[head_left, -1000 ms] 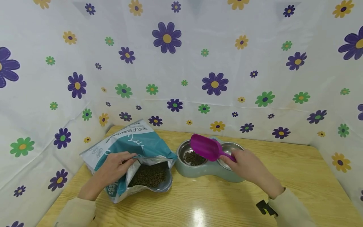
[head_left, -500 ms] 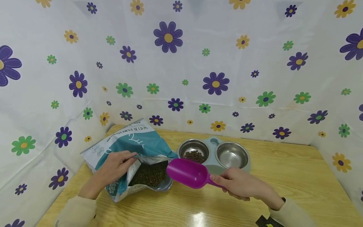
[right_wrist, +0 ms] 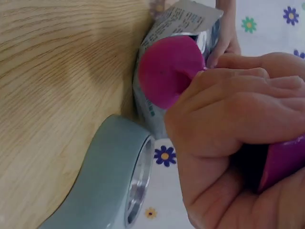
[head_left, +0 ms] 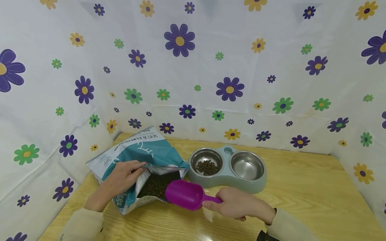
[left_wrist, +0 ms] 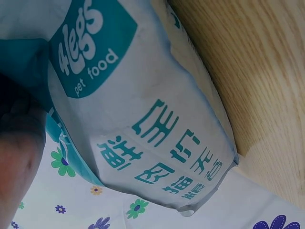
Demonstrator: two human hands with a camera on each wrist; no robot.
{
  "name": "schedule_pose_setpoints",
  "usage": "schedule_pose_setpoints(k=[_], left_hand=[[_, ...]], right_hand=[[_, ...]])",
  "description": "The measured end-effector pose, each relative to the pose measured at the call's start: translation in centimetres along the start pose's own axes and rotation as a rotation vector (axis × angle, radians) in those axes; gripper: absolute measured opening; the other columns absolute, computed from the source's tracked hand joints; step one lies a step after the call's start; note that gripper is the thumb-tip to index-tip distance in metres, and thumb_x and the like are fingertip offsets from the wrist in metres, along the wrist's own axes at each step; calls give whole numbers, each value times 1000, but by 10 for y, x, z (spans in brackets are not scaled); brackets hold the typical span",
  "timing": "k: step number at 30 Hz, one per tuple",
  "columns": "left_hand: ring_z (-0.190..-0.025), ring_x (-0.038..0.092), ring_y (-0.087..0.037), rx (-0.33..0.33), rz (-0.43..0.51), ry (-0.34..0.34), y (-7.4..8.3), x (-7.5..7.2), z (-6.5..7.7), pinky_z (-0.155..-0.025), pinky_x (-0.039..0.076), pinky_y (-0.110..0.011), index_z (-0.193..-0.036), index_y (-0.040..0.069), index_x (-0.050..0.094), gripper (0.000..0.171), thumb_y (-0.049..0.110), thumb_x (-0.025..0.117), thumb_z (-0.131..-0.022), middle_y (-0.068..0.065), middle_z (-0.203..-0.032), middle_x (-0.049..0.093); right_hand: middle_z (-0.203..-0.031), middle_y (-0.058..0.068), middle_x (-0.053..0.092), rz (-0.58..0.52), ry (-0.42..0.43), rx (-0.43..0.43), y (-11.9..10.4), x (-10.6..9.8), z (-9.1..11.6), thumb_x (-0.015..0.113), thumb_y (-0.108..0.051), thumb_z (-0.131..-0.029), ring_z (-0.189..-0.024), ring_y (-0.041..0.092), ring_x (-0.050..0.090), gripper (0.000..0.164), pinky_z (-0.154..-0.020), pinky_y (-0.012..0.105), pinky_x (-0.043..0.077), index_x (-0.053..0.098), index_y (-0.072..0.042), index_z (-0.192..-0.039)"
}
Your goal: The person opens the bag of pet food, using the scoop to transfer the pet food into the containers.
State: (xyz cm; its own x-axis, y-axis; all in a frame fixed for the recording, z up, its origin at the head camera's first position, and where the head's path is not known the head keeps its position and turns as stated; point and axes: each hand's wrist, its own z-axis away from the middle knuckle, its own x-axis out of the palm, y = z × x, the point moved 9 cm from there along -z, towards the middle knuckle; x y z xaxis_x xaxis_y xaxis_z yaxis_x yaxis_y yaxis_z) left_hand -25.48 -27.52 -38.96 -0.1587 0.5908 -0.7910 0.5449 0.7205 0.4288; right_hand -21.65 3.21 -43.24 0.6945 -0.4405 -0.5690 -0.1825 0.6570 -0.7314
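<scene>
My left hand (head_left: 125, 175) pinches the upper edge of the mouth of a teal and white pet food bag (head_left: 141, 149), which lies on its side and gapes toward me. Brown kibble (head_left: 155, 187) shows inside. My right hand (head_left: 236, 204) grips the handle of a magenta scoop (head_left: 185, 194), whose front end overlaps the bag's opening in the head view. In the right wrist view, fingers curl round the scoop's handle (right_wrist: 286, 160). The left wrist view shows the bag's printed side (left_wrist: 138, 109) and part of the hand at the left edge.
Right of the bag stands a pale blue-green double bowl stand (head_left: 227, 179). Its left steel bowl (head_left: 199, 155) holds a small heap of kibble, and its right steel bowl (head_left: 247, 165) is bare. A flowered cloth (head_left: 205, 70) walls the wooden table (head_left: 301, 187) at the back and sides.
My right hand has carried the scoop from over the left bowl leftward and toward me, to the bag's mouth. The left hand keeps its hold on the bag's edge.
</scene>
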Motion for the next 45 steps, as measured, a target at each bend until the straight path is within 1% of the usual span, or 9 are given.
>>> schedule_pose_setpoints(k=[4,7,12,16,20,22,27,35,45], left_hand=[[-59,41,7,-3,0,3,2,1,0,-51,38,-20,-115,1,78,22,1,64,-98,1,-86,72],[-59,40,7,3,0,9,3,1,0,-51,37,-19,-115,0,78,22,1,65,-97,2,-85,72],[-59,41,7,14,-11,28,4,0,0,-51,37,-19,-113,1,78,21,0,66,-96,1,-86,73],[-59,42,7,9,-12,24,3,0,0,-51,38,-19,-113,1,78,21,0,66,-96,1,-86,74],[-62,45,7,-13,-17,13,1,2,0,-53,40,-20,-115,0,78,22,1,66,-96,-2,-90,75],[-63,47,7,-24,-20,10,0,2,0,-54,41,-20,-116,0,77,22,2,66,-97,-3,-93,76],[-64,48,6,-36,-20,11,-1,1,1,-54,42,-21,-117,-1,77,23,2,66,-97,-5,-96,77],[-70,54,6,-10,-34,27,3,1,0,-59,46,-21,-113,-1,78,21,0,67,-95,-6,-96,78],[-66,48,6,-1,-29,38,1,1,-2,-55,43,-21,-112,0,78,21,-1,68,-94,-4,-92,76]], right_hand=[[-45,-9,34,80,-4,9,-13,1,-1,57,-54,-100,-30,8,35,55,-36,23,29,44,-21,-58],[-43,-7,35,118,-32,66,-21,-1,-2,56,-54,-101,-30,10,35,57,-36,23,30,42,-22,-56],[-46,-3,38,134,-115,194,-30,-8,-12,56,-56,-100,-37,12,33,59,-38,26,31,44,-20,-55],[-51,-3,38,90,-196,238,-32,-4,-22,54,-58,-101,-42,11,30,58,-41,26,30,44,-19,-59],[-52,-4,36,25,-249,236,-32,3,-30,52,-58,-102,-43,10,28,58,-42,26,28,44,-19,-60],[-52,-4,36,4,-250,234,-31,5,-33,52,-58,-102,-44,10,28,58,-42,26,28,44,-19,-59],[-51,-3,37,-30,-208,209,-29,8,-33,53,-59,-101,-42,10,30,61,-41,26,29,43,-20,-55],[-48,-4,35,-78,-147,152,-16,15,-30,51,-63,-100,-38,11,30,63,-38,27,27,41,-21,-54],[-45,-5,33,-157,-116,93,-18,22,-35,51,-60,-102,-36,10,29,64,-36,25,29,38,-21,-52]])
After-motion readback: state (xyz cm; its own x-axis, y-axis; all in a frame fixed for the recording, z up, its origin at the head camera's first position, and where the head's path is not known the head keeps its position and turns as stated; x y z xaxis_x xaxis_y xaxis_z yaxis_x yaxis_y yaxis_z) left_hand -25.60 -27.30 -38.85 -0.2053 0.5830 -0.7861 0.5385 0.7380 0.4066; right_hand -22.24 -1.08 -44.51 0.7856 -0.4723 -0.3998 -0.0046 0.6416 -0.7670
